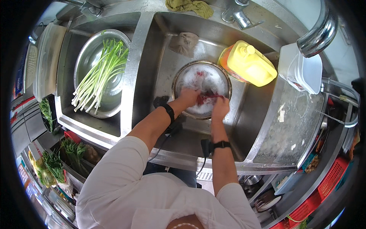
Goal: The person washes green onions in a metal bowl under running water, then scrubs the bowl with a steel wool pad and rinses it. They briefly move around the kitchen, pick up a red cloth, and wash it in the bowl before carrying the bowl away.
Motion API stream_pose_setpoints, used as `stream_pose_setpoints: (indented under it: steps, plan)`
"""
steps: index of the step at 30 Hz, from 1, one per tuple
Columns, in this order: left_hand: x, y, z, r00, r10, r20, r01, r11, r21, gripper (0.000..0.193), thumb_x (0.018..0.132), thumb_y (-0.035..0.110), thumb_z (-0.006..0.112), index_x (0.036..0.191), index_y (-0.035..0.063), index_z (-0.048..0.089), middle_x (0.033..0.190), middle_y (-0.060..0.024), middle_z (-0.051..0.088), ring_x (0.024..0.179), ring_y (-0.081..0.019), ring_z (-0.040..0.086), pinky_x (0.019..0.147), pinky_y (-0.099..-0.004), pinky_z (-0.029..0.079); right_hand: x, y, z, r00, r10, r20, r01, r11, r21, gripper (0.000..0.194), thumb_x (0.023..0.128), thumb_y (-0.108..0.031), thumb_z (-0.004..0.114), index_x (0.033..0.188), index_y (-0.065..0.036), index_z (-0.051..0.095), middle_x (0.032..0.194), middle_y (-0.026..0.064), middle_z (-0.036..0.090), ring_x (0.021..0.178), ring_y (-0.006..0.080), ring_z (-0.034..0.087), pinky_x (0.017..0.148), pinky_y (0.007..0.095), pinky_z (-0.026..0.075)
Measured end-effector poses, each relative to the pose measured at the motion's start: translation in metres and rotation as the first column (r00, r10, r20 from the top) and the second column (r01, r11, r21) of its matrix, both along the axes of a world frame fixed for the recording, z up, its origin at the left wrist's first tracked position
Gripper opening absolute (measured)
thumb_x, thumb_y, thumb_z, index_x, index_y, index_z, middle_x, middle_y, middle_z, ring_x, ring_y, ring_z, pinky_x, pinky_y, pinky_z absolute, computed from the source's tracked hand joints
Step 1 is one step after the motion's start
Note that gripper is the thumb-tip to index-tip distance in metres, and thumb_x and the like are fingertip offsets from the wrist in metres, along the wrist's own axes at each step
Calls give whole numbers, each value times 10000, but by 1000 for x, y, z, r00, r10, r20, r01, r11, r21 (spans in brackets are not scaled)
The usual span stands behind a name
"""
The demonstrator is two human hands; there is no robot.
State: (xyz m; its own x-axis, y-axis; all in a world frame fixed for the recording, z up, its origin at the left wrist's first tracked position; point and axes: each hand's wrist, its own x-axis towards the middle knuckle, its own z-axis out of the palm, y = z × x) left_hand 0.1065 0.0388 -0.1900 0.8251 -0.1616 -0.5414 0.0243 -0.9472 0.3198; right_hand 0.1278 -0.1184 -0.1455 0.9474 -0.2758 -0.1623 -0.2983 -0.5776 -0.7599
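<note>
A round metal basin stands in the right-hand sink bowl, filled with white suds. Inside it a dark red cloth, wet and partly under foam, stretches between my two hands. My left hand grips its left end, fingers partly hidden in the suds. Pinched in my right hand, over the basin's right side, is the other end. Another bit of red shows through the foam farther back; whether it belongs to the same cloth cannot be told.
A yellow plastic jug stands right of the basin. A wet brownish cloth and a dark scrubbing pad lie in the sink. Spring onions rest across a metal bowl in the left sink. A faucet rises behind; white tubs stand right.
</note>
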Motion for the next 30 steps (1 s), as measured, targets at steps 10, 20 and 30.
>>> stream_pose_setpoints:
  steps: [10,20,30]
  plan:
    - [10,28,62,999,25,-32,-38,862,-506,286,714,274,687,898,60,645,869,-170,635,877,-369,603,774,-446,470,-19,-14,21,960,270,74,-266,962,-62,234,801,-77,590,1007,34,578,1016,225,583,988,382,563,888,431,437]
    - [52,57,101,976,214,-51,-220,961,-168,213,815,263,559,897,98,667,888,-175,652,838,-368,626,748,-475,495,-11,28,-33,502,797,-335,-855,399,-331,695,729,-138,626,1368,-54,366,1378,216,373,1264,373,369,1047,494,299]
    - [143,142,-19,917,353,188,-359,933,-4,402,776,363,652,1110,139,650,1186,-197,572,1225,-330,439,980,-421,396,11,58,-28,317,687,-654,-938,329,-108,461,752,-148,610,1203,-118,519,1135,193,585,1064,336,564,889,458,465]
